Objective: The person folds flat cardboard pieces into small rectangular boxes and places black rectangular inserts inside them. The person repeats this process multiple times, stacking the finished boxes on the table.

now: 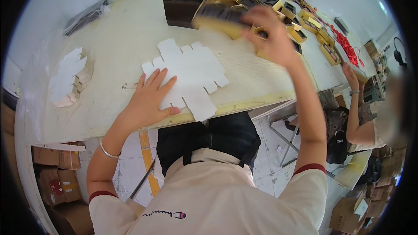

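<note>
My left hand lies flat, fingers spread, on a white die-cut card blank near the table's front edge. The blank has slotted flaps around its sides. Farther back, my right hand is smeared by motion, its fingers at the right end of a small gold box. That box is blurred as well and has a dark insert showing on top. Just left of it stands a block of stacked dark brown trays; I cannot tell whether box and stack touch.
Many gold boxes with dark inserts are heaped at the back right, with red ribbon pieces beyond. A stack of white card blanks sits at left, and a plastic-wrapped dark bundle behind. Another person's hand is at the table's right side.
</note>
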Demonstrator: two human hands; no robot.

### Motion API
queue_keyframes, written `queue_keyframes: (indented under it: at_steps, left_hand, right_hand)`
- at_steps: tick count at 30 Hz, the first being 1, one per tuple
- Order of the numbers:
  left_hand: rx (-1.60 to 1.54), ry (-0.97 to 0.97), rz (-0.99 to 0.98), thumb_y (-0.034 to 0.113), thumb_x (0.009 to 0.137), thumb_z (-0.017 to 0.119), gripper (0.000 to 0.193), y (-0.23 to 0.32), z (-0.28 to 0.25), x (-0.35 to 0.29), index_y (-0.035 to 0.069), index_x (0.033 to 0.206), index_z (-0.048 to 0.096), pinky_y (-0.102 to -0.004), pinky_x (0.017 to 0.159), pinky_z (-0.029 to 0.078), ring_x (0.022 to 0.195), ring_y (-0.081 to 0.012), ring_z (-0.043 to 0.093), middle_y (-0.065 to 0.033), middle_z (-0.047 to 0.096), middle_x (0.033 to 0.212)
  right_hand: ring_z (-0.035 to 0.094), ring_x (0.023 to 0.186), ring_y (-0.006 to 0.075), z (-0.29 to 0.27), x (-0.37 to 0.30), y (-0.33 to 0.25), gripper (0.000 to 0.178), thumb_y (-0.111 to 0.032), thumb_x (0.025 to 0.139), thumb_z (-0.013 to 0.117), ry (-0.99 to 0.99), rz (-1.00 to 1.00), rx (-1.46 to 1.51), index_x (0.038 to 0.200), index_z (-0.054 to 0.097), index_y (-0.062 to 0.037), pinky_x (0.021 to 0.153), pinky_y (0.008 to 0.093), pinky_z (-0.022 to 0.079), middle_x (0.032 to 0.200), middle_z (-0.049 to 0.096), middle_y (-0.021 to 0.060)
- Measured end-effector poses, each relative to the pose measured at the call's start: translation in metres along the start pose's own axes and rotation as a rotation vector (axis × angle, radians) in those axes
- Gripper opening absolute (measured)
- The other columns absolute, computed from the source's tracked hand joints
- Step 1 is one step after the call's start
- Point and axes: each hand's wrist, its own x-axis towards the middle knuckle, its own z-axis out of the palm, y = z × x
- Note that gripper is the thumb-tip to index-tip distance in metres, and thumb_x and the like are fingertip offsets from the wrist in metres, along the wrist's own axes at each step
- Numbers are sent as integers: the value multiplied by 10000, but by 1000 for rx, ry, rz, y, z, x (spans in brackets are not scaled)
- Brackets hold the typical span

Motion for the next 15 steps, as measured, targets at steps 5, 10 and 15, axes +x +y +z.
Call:
queue_keyframes:
  at_steps: [5,10,15]
  left_hand:
    - [83,46,-48,490,799,641,742,18,3,0,82,1378,421,-507,1097,211,1324,-397,309,-242,342,1427]
    - [-67,27,-37,473,746,689,762,21,-3,-5,82,1356,452,-488,1076,255,1297,-383,346,-212,369,1419]
    - [-19,56,131,504,737,696,769,8,-12,-9,79,1339,476,-477,1096,246,1324,-335,338,-184,402,1406]
  right_hand:
    - [507,1146,421,-29,35,20,665,-490,772,679,165,-51,-438,1295,513,-114,928,436,460,1276,481,279]
    - [520,1146,363,6,-32,-79,544,-319,773,719,-327,-115,102,1200,562,-21,970,424,424,1239,550,175]
    - [508,1146,346,43,-84,-98,577,-349,715,745,-385,-175,95,1126,567,13,988,424,390,1211,550,174]
